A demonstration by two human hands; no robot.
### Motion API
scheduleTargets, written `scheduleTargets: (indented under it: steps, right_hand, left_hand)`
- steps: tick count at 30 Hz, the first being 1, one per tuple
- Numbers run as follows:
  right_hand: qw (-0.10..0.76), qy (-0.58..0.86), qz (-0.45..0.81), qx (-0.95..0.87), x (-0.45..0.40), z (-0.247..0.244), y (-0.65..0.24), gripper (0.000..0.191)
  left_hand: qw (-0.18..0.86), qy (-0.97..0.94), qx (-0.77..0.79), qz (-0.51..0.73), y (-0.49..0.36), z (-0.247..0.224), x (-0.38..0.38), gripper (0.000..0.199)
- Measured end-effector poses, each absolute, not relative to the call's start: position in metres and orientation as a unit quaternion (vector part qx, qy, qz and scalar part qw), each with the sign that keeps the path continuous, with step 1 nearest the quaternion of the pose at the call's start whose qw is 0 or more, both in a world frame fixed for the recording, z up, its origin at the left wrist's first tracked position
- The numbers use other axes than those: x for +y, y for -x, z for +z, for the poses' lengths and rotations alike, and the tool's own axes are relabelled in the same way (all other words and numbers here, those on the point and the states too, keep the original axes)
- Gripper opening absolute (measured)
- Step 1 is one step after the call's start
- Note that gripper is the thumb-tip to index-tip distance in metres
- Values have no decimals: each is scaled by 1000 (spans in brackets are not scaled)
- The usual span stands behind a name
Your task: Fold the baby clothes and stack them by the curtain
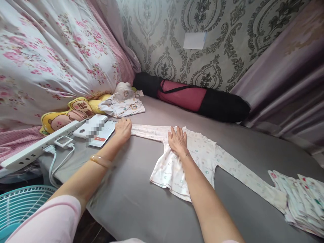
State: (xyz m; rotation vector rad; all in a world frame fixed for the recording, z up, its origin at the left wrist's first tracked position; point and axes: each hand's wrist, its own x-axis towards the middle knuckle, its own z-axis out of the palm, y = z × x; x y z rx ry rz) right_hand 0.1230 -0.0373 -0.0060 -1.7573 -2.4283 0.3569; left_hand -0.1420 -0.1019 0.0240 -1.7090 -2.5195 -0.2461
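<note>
A small white long-sleeved shirt with a pale print lies spread on the grey sheet, both sleeves stretched out sideways. My left hand is closed on the cuff of the left-hand sleeve, beside a phone. Flat on the shirt near that sleeve's shoulder rests my right hand, its fingers extended. The other sleeve reaches right to a stack of folded clothes, its cuff touching the pile's near side.
A white power strip with a plugged charger runs along the left edge, near a white box-like device. Behind are a crumpled printed garment, a yellow cushion and a long black-and-pink bag. A teal basket stands lower left.
</note>
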Motion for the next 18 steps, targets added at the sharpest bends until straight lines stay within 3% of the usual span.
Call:
scheduleTargets:
  steps: [3, 9, 14, 18]
  right_hand:
    - [64, 581, 119, -803, -37, -6, -123, 58]
    - [51, 586, 113, -801, -37, -6, -122, 55]
    - [40, 587, 88, -804, -37, -7, -122, 55]
    - [34, 586, 79, -806, -36, -8, -122, 55]
  left_hand:
    - [97, 590, -799, -61, 116, 29, -92, 35]
    - [-60, 771, -614, -158, 26, 10, -67, 48]
    - [-73, 738, -652, -159, 0, -16, -63, 45]
    - [-44, 709, -696, -106, 24, -18, -75, 54]
